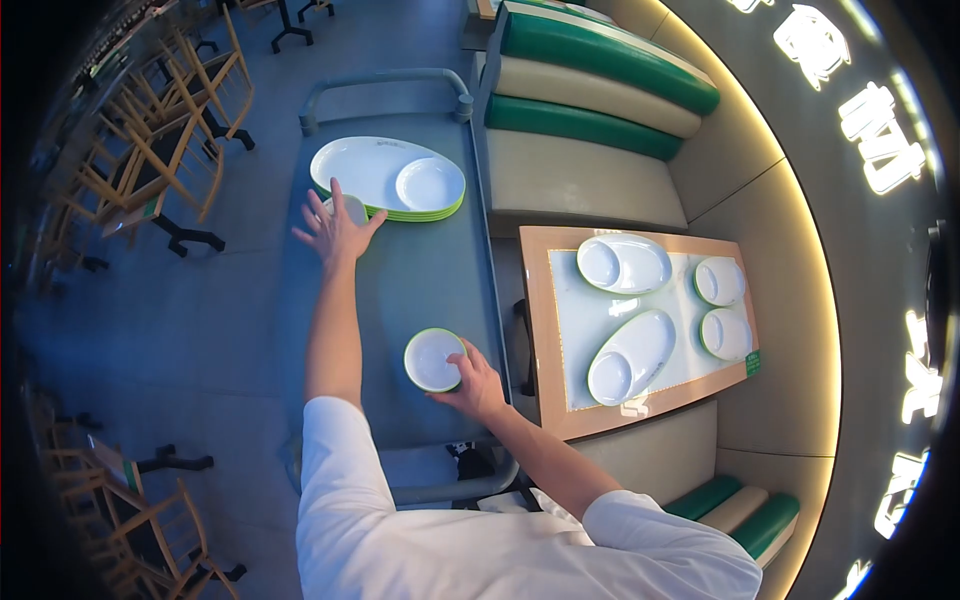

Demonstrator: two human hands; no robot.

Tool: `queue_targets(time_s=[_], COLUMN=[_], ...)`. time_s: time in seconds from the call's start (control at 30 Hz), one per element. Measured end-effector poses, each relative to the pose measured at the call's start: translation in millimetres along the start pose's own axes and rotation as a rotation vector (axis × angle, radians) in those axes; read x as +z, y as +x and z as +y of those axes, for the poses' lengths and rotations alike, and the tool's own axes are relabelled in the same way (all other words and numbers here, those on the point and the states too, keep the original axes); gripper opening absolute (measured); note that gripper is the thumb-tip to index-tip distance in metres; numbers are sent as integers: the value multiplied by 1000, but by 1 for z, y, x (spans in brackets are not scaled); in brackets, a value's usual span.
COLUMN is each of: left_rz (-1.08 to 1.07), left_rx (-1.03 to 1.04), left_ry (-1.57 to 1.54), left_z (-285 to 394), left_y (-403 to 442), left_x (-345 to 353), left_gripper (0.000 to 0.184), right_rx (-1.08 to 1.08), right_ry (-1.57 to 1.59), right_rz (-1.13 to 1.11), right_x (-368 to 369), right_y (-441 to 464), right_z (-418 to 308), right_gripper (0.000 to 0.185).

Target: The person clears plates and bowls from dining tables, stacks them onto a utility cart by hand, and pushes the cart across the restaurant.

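Observation:
My right hand [478, 386] grips a white bowl with a green rim [431, 358] over the near part of the grey cart [420, 275], its thumb over the rim and inside. Farther up, my left hand [340, 236] is spread wide over a second white bowl [352, 207], which it partly hides; whether the fingers touch it I cannot tell. Just beyond that hand lies a stack of white oval plates with green edges [352, 165]. A round recess shows at the right end of the top plate.
Right of the cart stands a wood-edged table [538, 330] with two larger oval plates [645, 262] and two smaller dishes [722, 282]. Green and beige bench seats [580, 175] flank it. Wooden chairs [165, 150] stand to the left. The cart has a raised rail [390, 76].

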State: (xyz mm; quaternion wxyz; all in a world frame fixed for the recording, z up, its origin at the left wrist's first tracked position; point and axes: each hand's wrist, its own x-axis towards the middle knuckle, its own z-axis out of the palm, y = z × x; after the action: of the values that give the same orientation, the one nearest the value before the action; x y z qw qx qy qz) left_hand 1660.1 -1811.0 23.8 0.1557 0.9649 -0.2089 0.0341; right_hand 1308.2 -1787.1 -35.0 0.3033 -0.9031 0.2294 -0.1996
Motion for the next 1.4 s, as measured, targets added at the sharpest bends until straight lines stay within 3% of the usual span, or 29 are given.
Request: queue_targets(time_s=[0.03,0.1,0.2,0.3,0.37,0.4,0.47,0.63,1.4], left_rz=[201,303,111,-151,-206,-194,-139,66,259], left_rx=[136,264,405,373,221,198,236,176,242], left_ry=[36,-106,-263,-335,-306,-271,-194,-172,-124], left_z=[-6,-22,-66,-103,-116,-117,-120,-112,-120], left_y=[-12,-60,-184,-321,-395,-410,-441,-449,-454], left_x=[-5,-18,-43,-84,-99,-104,-107,-94,-66], left_gripper=[102,93,73,53,39,39,22,18,21], right_rx=[-5,39,72,61,95,101,90,153,216], right_ry=[12,28,42,58,44,31,84,105,48], right_rz=[-5,9,49,77,88,96,144,132,77], right_x=[-1,-1,7,20,24,26,35,41,53], right_y=[-2,1,10,37,61,80,113,182,289], right_z=[-1,-2,1,11,11,11,18,26,31], right_gripper=[71,71,72,71,70,70,68,69,68])
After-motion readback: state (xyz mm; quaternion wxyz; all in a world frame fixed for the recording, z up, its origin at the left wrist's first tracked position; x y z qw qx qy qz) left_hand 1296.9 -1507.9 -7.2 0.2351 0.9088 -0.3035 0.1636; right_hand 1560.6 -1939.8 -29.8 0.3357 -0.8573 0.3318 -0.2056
